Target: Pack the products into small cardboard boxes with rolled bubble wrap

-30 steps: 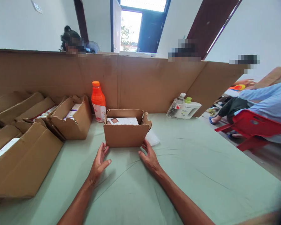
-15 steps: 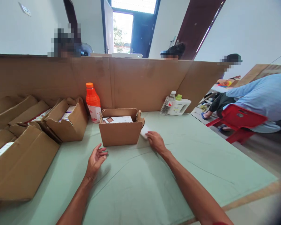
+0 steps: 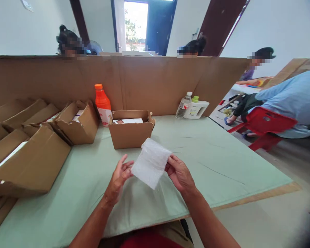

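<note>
A white bubble-wrap sheet (image 3: 151,162) is held up above the green table cover (image 3: 209,162), in front of me. My left hand (image 3: 120,177) pinches its left edge and my right hand (image 3: 179,172) pinches its right edge. Just beyond it stands a small open cardboard box (image 3: 130,132) with a white carton (image 3: 126,121) inside.
An orange bottle (image 3: 102,104) stands behind the box. Several open cardboard boxes (image 3: 36,144) crowd the left. A water bottle (image 3: 183,105) and white jug (image 3: 197,107) stand by the cardboard wall (image 3: 157,82). A person on a red chair (image 3: 267,125) sits at right.
My right hand picked the white sheet up from beside the box and brought it toward me. My left hand rose to take its other edge. The view tilted down.
</note>
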A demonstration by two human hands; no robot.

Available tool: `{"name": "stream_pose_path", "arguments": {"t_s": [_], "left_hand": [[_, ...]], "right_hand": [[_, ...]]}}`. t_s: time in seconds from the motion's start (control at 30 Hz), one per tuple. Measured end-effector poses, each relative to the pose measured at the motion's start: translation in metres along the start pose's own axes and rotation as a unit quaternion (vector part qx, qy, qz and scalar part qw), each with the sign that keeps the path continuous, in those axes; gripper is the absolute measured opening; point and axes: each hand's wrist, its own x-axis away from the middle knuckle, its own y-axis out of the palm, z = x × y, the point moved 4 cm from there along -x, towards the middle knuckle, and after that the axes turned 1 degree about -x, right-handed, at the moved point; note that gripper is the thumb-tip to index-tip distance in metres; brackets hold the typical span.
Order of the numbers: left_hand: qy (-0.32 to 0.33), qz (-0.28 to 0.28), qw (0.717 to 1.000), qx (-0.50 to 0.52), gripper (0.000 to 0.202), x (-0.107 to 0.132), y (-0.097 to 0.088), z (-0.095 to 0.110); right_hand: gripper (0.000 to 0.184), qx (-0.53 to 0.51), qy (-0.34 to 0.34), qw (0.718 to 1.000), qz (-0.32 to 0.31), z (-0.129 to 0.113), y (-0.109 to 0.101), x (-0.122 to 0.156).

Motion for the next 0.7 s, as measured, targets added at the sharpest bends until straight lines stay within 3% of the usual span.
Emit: {"name": "stream_pose_path", "arguments": {"t_s": [0.07,0.2,0.3,0.4,0.53,0.7], "left_hand": [[-0.042,-0.007,0.998,0.051,0.097,0.021,0.014,-0.004],[-0.07,0.075,0.994,0.027,0.096,0.048,0.011,-0.018],[-0.066,0.127,0.989,-0.04,0.078,0.062,-0.002,-0.031],[-0.026,0.145,0.982,-0.12,0.054,0.074,-0.007,-0.033],[0.062,0.082,0.957,-0.272,0.033,0.086,0.012,-0.021],[0.208,-0.045,0.897,-0.388,0.036,0.093,0.054,-0.019]], "right_hand": [[0.042,0.004,0.027,1.0,-0.009,0.014,0.007,0.005],[0.044,0.053,0.024,0.998,0.035,0.038,-0.011,0.016],[0.043,0.096,-0.004,0.994,0.045,0.045,-0.03,0.03],[0.037,0.172,-0.025,0.984,0.033,0.044,-0.034,0.042],[0.029,0.335,-0.117,0.935,0.017,0.032,-0.03,0.049],[0.026,0.483,-0.215,0.849,-0.001,0.021,-0.044,0.051]]}}
